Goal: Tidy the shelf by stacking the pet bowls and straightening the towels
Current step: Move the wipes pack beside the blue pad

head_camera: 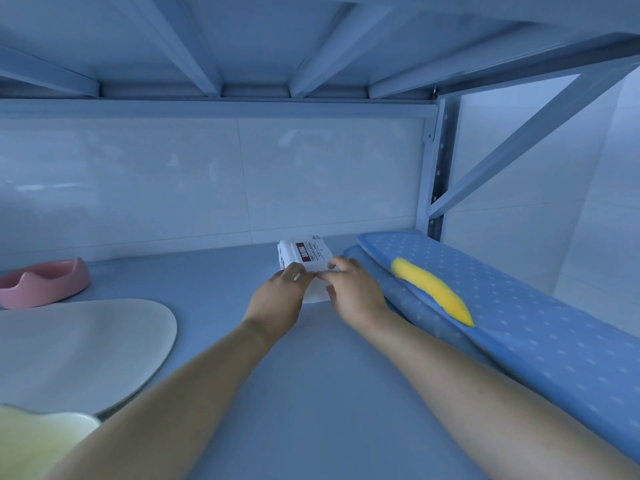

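A white packet (304, 256) with a dark red label lies near the back of the shelf board (311, 393). My left hand (280, 299) grips its near left edge and my right hand (353, 292) holds its near right edge, fingers curled over the wrapper. A pink pet bowl (45, 282) stands at the far left. A cream oval bowl (79, 348) lies in front of it, and a pale yellow bowl (38, 441) fills the bottom left corner. Blue dotted towels (519, 327) lie stacked along the right side.
A yellow banana-shaped item (433, 292) rests on the blue towels. The upper shelf (242, 46) hangs low overhead. A metal post (438, 174) and diagonal brace (512, 140) stand at the back right. A white tiled wall (173, 185) closes the back.
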Action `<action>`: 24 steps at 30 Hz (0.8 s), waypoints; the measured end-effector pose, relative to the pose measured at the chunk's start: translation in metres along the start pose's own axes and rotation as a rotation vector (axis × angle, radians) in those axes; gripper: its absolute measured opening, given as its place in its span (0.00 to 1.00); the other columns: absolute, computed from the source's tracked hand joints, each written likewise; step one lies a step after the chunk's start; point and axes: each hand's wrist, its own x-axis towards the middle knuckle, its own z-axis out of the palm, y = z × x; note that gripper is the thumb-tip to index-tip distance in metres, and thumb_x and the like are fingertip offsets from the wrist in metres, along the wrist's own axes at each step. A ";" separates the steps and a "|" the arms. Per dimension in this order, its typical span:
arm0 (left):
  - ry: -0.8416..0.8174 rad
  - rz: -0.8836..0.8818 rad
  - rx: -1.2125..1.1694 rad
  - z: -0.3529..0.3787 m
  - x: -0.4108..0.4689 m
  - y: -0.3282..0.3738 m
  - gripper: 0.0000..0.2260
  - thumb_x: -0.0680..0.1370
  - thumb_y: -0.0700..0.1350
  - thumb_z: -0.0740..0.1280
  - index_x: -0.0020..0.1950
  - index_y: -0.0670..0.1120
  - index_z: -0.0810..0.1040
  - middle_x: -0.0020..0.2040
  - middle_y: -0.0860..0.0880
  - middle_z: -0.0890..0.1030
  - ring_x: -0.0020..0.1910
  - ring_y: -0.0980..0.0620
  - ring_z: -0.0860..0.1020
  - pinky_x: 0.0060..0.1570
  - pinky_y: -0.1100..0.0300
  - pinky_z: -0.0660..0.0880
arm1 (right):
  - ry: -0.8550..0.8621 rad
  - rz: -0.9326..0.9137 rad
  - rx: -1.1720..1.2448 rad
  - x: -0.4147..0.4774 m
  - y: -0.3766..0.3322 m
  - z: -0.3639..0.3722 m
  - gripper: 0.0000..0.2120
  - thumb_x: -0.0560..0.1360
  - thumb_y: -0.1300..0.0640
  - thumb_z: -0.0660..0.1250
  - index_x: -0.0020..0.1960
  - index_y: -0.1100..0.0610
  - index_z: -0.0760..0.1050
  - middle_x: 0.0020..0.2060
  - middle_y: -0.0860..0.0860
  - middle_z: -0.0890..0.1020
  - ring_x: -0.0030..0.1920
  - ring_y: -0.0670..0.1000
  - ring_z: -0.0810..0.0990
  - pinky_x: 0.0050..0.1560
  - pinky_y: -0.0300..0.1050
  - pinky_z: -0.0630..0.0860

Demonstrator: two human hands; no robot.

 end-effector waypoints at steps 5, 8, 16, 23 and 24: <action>-0.122 -0.014 -0.053 0.002 0.015 -0.011 0.24 0.78 0.40 0.61 0.73 0.51 0.61 0.74 0.51 0.62 0.69 0.47 0.66 0.60 0.52 0.72 | -0.090 -0.016 -0.092 0.010 -0.001 0.012 0.19 0.75 0.63 0.60 0.65 0.56 0.68 0.61 0.53 0.67 0.62 0.56 0.65 0.44 0.48 0.73; -0.268 0.041 -0.004 0.009 0.024 -0.017 0.27 0.80 0.46 0.57 0.76 0.47 0.49 0.77 0.52 0.48 0.76 0.51 0.50 0.67 0.49 0.65 | -0.151 0.019 -0.080 0.019 0.004 0.020 0.23 0.76 0.61 0.59 0.70 0.59 0.61 0.69 0.53 0.60 0.66 0.57 0.60 0.50 0.49 0.72; -0.350 -0.003 0.001 0.018 0.043 -0.027 0.26 0.81 0.45 0.53 0.76 0.46 0.44 0.77 0.54 0.40 0.76 0.53 0.44 0.70 0.50 0.61 | -0.296 0.015 -0.063 0.049 0.015 0.026 0.30 0.75 0.62 0.57 0.75 0.55 0.51 0.74 0.51 0.50 0.72 0.55 0.53 0.64 0.50 0.68; -0.367 -0.039 0.079 0.020 0.056 -0.039 0.28 0.81 0.51 0.53 0.77 0.48 0.44 0.77 0.55 0.39 0.75 0.55 0.46 0.70 0.48 0.60 | -0.342 0.004 -0.058 0.068 0.017 0.038 0.33 0.75 0.61 0.56 0.76 0.54 0.47 0.75 0.49 0.46 0.73 0.54 0.48 0.67 0.50 0.64; -0.369 -0.052 0.088 0.022 0.054 -0.041 0.28 0.81 0.52 0.52 0.76 0.49 0.43 0.77 0.55 0.39 0.76 0.55 0.46 0.70 0.47 0.59 | -0.350 0.000 -0.059 0.070 0.017 0.041 0.32 0.76 0.60 0.56 0.76 0.54 0.46 0.75 0.49 0.45 0.74 0.54 0.47 0.68 0.50 0.64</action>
